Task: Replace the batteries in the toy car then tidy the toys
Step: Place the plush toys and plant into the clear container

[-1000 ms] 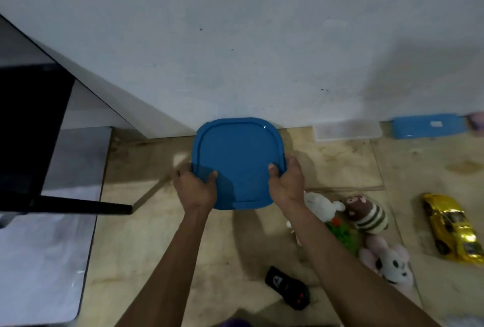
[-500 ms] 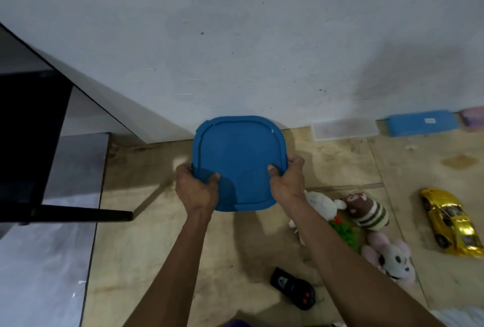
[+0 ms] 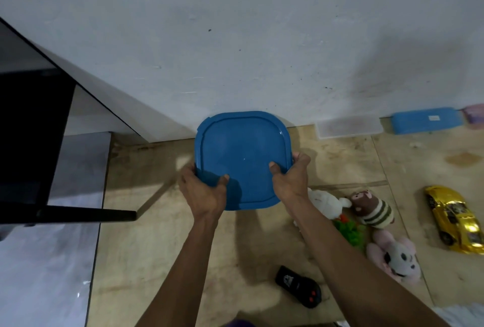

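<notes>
Both hands, left (image 3: 203,193) and right (image 3: 289,180), gripped one smooth, rounded-square blue plastic lid (image 3: 242,159); three, perhaps four, plush toys (image 3: 372,208) lay right.

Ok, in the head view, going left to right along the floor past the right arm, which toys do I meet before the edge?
white plush → brown striped plush → gold toy car. I leave out the pink bunny and the green toy, since they overlap the others sideways.
</notes>
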The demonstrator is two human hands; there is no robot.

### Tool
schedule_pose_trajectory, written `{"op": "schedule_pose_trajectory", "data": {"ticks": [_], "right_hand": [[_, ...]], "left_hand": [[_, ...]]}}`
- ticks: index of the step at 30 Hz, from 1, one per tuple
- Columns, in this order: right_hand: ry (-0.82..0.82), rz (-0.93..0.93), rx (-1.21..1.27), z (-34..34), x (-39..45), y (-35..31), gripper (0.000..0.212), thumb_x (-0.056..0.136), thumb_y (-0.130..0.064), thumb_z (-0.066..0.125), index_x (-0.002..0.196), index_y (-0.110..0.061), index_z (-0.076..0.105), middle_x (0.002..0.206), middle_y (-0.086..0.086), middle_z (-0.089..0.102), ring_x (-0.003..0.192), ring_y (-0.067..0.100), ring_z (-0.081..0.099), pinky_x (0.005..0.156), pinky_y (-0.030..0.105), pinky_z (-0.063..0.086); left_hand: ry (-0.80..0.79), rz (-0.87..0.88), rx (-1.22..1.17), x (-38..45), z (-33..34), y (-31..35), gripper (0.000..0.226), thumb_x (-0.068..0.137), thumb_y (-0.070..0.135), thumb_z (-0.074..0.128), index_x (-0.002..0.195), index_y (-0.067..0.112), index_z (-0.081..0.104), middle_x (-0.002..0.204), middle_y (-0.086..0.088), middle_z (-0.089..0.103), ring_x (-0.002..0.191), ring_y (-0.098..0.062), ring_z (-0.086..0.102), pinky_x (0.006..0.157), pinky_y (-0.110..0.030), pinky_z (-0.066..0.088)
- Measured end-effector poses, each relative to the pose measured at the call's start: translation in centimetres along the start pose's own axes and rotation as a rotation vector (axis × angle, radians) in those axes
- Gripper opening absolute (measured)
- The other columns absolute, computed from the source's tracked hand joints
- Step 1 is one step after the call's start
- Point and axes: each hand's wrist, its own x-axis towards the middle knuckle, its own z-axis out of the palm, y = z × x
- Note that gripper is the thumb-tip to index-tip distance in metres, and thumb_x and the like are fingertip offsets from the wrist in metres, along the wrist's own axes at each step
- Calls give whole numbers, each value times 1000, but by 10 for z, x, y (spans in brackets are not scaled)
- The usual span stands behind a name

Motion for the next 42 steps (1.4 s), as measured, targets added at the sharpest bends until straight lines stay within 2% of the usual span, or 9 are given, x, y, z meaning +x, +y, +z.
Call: {"op": "schedule_pose_trajectory", "data": {"ticks": [4,7,12,17,21,25,31,39,42], "right_hand": [[9,-55,-35,-1,-8,-2,47,93,-20,67,127,-17,35,123,3,55,108,21,60,83,34,55],[8,-117,-59,-4,-20,-7,54,93,-19,67,135,-17,34,132,3,53,118,24,57,96,41,54],[-56,-224,-97,-20,-57,-9,81,94,-22,67,158,-21,18,152,3,36,139,20,39,113,38,40],[-177,-246,-94,-41,-127,22,80,95,-24,66,158,-24,16,158,-3,30,144,15,31,111,26,32],[-275,-213,-170,-43,-177,72,80,94,-24,67,158,-23,19,154,-4,33,140,11,33,105,19,29],[-371,-58,-259,-34,-201,112,81,95,-25,66,159,-21,15,159,0,28,146,19,30,117,34,31],[-411,20,-336,-12,-188,134,72,96,-25,63,156,-22,23,155,1,38,141,22,40,114,37,39],[-389,43,-447,8,-183,148,75,99,-30,55,159,-18,12,161,8,27,147,29,29,117,45,35],[-383,36,-472,9,-184,149,73,100,-27,54,159,-15,14,160,9,29,147,29,28,118,44,34]], "left_hand": [[32,26,68,-8,0,4,85,66,27,91,135,9,45,134,-10,45,127,-31,41,104,-53,47],[42,56,50,-19,-5,14,90,69,24,91,143,9,41,138,-12,41,131,-31,38,110,-52,42],[48,124,14,-58,-28,26,96,74,24,88,151,18,32,140,-13,34,133,-30,37,111,-39,39],[94,99,113,-124,-72,-14,101,74,33,87,155,20,28,139,-13,33,130,-30,37,108,-43,41],[99,-47,196,-176,-101,-75,100,73,35,87,153,20,29,140,-12,33,131,-35,36,107,-50,45],[36,-136,295,-191,-115,-119,96,71,35,89,149,17,35,141,-17,36,131,-40,35,103,-55,45],[-75,-194,437,-164,-116,-142,96,72,43,87,148,16,34,138,-18,40,128,-40,36,98,-56,46],[-179,-164,590,-141,-110,-165,98,77,51,79,151,17,24,139,-17,42,130,-39,38,98,-58,46],[-182,-160,621,-141,-108,-167,95,80,51,75,151,18,23,142,-17,40,130,-39,37,99,-58,45]]}}
